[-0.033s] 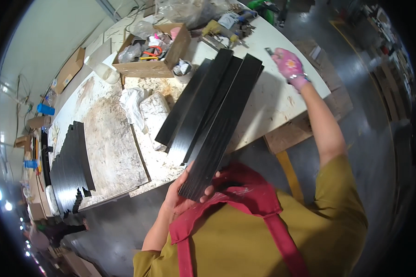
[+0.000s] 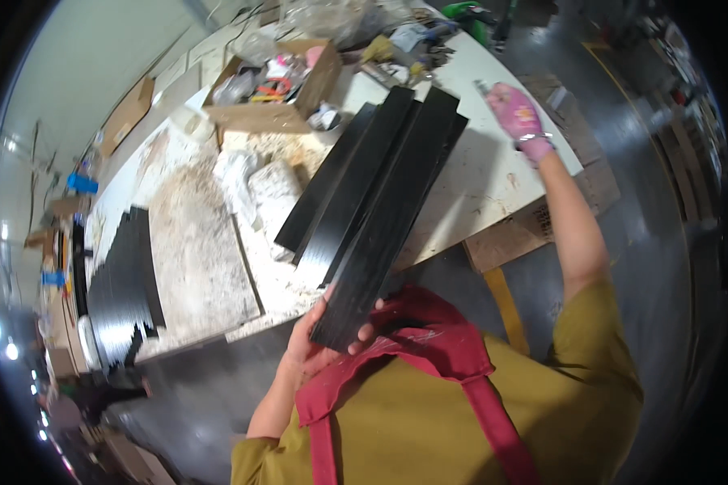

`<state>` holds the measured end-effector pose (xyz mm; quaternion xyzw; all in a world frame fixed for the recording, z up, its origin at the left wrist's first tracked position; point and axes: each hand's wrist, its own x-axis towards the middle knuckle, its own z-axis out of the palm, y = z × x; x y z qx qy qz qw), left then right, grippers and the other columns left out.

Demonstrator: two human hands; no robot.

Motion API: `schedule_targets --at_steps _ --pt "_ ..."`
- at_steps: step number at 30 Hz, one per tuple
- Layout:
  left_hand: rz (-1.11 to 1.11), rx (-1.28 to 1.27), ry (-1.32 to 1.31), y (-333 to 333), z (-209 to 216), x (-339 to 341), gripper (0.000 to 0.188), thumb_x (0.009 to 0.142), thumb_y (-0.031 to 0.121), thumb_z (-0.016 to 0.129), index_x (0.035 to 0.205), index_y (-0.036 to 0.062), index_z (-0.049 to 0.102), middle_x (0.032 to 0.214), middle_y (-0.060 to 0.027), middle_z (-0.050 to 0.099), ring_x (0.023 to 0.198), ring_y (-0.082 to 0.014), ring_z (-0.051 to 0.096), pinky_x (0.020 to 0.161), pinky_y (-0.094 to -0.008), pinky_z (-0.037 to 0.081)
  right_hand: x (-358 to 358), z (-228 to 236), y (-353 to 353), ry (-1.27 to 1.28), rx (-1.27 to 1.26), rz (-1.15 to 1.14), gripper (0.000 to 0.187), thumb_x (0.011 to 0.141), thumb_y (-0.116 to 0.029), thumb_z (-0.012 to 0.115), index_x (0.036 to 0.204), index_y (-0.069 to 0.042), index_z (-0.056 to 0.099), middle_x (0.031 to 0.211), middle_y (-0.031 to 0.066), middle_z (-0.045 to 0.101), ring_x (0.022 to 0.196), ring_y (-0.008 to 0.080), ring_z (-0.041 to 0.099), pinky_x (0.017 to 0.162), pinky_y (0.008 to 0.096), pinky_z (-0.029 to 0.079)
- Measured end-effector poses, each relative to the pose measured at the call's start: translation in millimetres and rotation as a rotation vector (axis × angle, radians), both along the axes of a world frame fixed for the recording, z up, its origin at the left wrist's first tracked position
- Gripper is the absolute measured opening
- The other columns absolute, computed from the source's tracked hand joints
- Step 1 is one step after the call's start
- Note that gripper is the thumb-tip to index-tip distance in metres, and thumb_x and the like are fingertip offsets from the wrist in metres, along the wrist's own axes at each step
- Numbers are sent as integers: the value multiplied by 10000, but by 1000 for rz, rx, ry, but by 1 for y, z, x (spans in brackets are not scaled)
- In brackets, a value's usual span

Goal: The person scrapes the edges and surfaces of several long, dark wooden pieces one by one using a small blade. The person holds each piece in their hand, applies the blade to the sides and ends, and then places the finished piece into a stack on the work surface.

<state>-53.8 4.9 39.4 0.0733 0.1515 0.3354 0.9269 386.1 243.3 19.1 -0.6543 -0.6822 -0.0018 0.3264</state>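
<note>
Black strips (image 2: pixel 380 194) in a loose stack over a white worktable (image 2: pixel 493 174), near ends jutting past its edge, bare left hand (image 2: pixel 306 338) cupped firmly around the lowest end, pink-gloved right hand (image 2: pixel 516 111) curled tight on a small thin tool (image 2: pixel 481 86), cardboard box (image 2: pixel 259 117) beyond.

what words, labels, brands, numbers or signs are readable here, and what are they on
None readable.
Brown cardboard box under the white table: dark printed marks, too small and blurred to read.
Pink glove: pale blurred mark, no legible text.
Long black flat strips: no visible text.
</note>
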Motion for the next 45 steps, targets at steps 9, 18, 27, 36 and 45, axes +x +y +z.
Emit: schedule_targets --at_steps 9,18,27,36,45 --pt "517 -22 -50 -7 2 -61 627 1003 441 345 1460 29 226 1436 -210 340 906 -250 526 663 -329 542 -178 79 -74 459 -276 501 197 909 -186 585 811 -17 555 693 -32 462 679 65 422 624 220 375" --pt "675 -133 -279 -42 -49 -141 586 1007 394 360 1454 33 244 1429 -230 341 1003 -299 534 758 -395 563 -349 84 -97 217 -515 985 288 886 -277 597 923 9 608 682 116 553 591 229 539 590 317 443" --pt "657 -245 -258 -43 -59 -187 580 1002 433 353 1392 5 368 1392 -197 433 1275 -347 436 1097 -516 315 -493 -1 -114 -53 -300 1188 151 884 -239 561 935 -99 587 764 134 601 723 345 617 621 448 482" --pt "547 -242 -196 -29 -42 -217 561 1004 416 340 1414 36 377 1438 -170 412 1355 -304 356 1126 -476 263 -494 8 -147 -45 -217 931 104 802 -141 597 889 -85 608 851 114 629 789 306 640 674 391 517" --pt "501 -390 -136 -17 -44 -243 554 999 405 334 1416 43 375 1437 -170 416 1341 -331 368 1129 -529 231 -507 23 -145 12 -463 744 143 882 -214 536 916 -99 611 834 176 632 724 367 627 651 426 514"
